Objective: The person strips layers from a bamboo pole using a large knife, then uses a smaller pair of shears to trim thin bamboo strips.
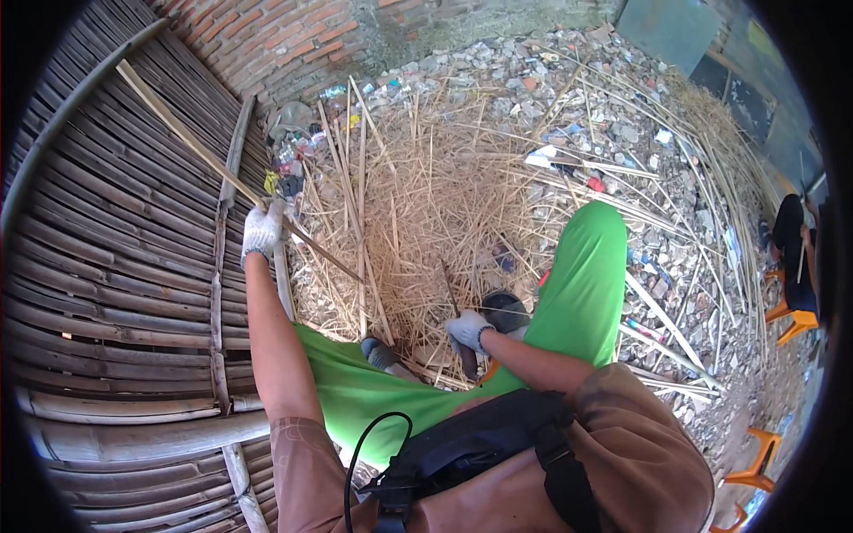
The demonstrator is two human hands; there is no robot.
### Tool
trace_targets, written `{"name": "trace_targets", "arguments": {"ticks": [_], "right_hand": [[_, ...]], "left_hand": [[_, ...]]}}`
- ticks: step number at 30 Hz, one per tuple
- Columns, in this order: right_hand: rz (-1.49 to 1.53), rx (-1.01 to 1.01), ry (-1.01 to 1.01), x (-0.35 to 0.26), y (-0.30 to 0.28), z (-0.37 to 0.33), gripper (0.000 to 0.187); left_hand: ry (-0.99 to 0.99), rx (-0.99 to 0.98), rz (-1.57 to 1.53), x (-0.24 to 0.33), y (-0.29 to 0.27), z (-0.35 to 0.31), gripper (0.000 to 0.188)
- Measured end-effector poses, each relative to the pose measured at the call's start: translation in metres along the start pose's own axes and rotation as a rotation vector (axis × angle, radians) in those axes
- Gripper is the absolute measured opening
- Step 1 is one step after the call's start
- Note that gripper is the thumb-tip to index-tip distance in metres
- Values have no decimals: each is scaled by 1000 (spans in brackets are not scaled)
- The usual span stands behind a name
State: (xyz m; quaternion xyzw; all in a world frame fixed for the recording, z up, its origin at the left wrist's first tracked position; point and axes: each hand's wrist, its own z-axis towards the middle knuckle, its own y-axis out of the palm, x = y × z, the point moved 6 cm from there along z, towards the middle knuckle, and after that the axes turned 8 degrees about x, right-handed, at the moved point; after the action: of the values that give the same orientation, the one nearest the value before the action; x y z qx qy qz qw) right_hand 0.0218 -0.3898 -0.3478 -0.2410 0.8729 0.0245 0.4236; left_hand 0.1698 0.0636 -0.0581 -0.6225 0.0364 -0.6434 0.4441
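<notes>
My left hand [263, 229], in a white knit glove, is closed around a long bamboo strip [178, 129]. The strip slants from the upper left, by the slatted bamboo panel, down toward the middle of the ground. Between my knees, my right hand [466, 330], also gloved, grips a knife [450, 286]. Its narrow dark blade points up and away from me, apart from the strip, and a dark handle end shows below the glove. A black round container [505, 311] sits just beyond that hand. Pale shavings [426, 195] lie heaped in front of me.
A bamboo slat panel [124, 293] stands close on my left. Behind the shavings rises a brick wall [284, 40]. Loose bamboo strips [360, 195] and rubble [622, 133] cover the ground. At far right, another person [791, 244] sits on an orange stool [791, 315]; another orange stool [760, 457] is nearer.
</notes>
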Motion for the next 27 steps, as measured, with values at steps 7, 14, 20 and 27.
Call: {"name": "trace_targets", "arguments": {"ticks": [7, 14, 20, 27], "right_hand": [[90, 35, 36, 9, -17, -2, 28], [-24, 76, -58, 18, -2, 22, 27], [34, 6, 26, 18, -5, 17, 28], [112, 45, -230, -51, -38, -34, 37]], "left_hand": [[56, 231, -594, 93, -12, -30, 21], [-55, 12, -1211, 108, 8, -26, 19], [-19, -125, -1362, 121, 26, -26, 23], [-116, -160, -1424, 118, 36, -29, 41]]}}
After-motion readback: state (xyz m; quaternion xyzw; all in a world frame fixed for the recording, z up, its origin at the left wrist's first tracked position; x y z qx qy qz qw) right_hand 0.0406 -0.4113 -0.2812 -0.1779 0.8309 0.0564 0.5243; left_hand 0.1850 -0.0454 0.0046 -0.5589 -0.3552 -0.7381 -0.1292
